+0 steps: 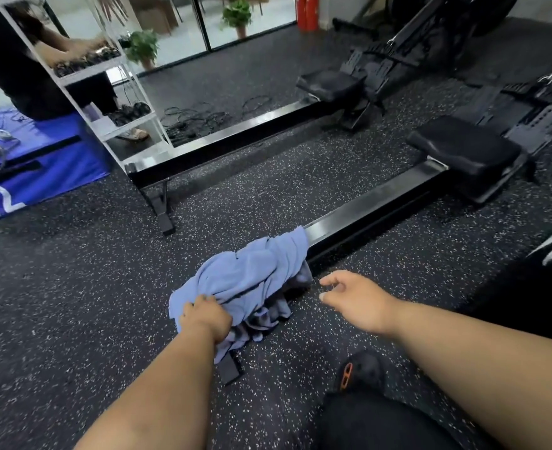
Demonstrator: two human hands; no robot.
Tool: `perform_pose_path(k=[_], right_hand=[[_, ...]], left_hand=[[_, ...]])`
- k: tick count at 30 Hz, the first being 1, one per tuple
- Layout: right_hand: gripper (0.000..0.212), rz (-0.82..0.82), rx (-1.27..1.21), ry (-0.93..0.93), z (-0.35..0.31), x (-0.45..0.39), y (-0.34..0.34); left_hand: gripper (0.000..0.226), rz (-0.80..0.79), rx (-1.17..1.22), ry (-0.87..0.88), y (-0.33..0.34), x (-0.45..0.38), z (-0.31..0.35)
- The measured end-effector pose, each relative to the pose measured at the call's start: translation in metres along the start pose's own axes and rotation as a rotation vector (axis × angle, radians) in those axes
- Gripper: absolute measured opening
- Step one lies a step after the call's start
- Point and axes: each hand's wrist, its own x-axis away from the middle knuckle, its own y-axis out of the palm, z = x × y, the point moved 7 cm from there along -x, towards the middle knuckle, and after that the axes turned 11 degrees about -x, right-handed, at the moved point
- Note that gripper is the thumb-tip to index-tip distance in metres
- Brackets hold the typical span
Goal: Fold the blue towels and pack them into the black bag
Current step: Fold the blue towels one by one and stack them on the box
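Low in the middle of the view, two bare hands reach out over the speckled floor (73, 287). On the left hand (208, 318) the fingers (200, 302) are curled down into the near edge of the blue towels (251, 274), gripping a bunch of cloth. On the right hand (355, 298) the fingers (331, 280) are loosely bent and apart, holding nothing and touching nothing, just beside the right edge of the cloth.

The towels lie in one crumpled heap draped over the near end of a rowing machine rail (372, 206); how many towels make up the heap cannot be told, though a darker grey-blue layer shows under the lighter one. The heap sits directly ahead of the left fingers and to the left of the right fingers.

One black foot (230, 368) of the rail pokes out below the cloth. Two rowing machines are in view, the second rail (235, 138) lying farther off, each with one black seat (466, 151). One white shelf rack (112, 92) stands at the upper left, beside one blue mat (60, 157). Two potted plants (143, 48) show near the glass at the top.
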Motion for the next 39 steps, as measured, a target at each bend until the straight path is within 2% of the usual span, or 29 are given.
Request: perform_pose_path(k=[3,7,8,12,19,22,24,25,27,28,30,34,38,39], right_hand=[[0.035,0.014,-0.036,0.0,-0.001,0.007,-0.002],[0.038,0.058,-0.039,-0.033,-0.011,0.028,-0.009],[0.039,0.068,-0.052,-0.042,-0.014,0.037,-0.012],[0.048,0.129,-0.177,-0.115,-0.031,0.086,-0.031],[0.084,0.4,-0.302,-0.303,-0.049,0.218,-0.101],[0.102,0.438,-0.298,-0.415,-0.048,0.277,-0.127],[0.095,0.463,-0.313,-0.453,-0.039,0.313,-0.141],[0.083,0.472,-0.337,-0.486,-0.035,0.334,-0.147],[0.037,0.522,-0.368,-0.531,-0.028,0.377,-0.157],[0.021,0.533,-0.397,-0.544,-0.023,0.398,-0.161],[0.021,0.557,-0.46,-0.558,-0.004,0.43,-0.171],[0.037,0.557,-0.462,-0.48,0.031,0.475,-0.18],[0.018,0.701,-0.411,-0.442,0.05,0.514,-0.196],[0.019,0.726,-0.417,-0.438,0.054,0.521,-0.199]], left_hand=[[0.045,0.057,0.122,0.008,-0.016,0.022,0.002],[0.025,0.229,0.462,0.213,-0.067,0.076,0.024],[0.026,0.27,0.557,0.27,-0.084,0.095,0.031],[0.06,0.367,0.763,0.554,-0.16,0.196,0.068],[0.073,0.195,1.074,0.933,-0.246,0.409,0.127],[0.077,-0.026,1.24,1.172,-0.258,0.481,0.158],[0.076,-0.162,1.307,1.316,-0.261,0.525,0.178],[0.076,-0.211,1.333,1.368,-0.262,0.546,0.186],[0.08,-0.288,1.373,1.444,-0.262,0.578,0.201],[0.081,-0.319,1.376,1.474,-0.261,0.593,0.208],[0.082,-0.379,1.355,1.513,-0.255,0.619,0.222],[0.083,-0.416,1.29,1.599,-0.243,0.662,0.241],[0.082,-0.461,1.234,1.635,-0.233,0.691,0.257],[0.082,-0.45,1.221,1.631,-0.233,0.695,0.261]])
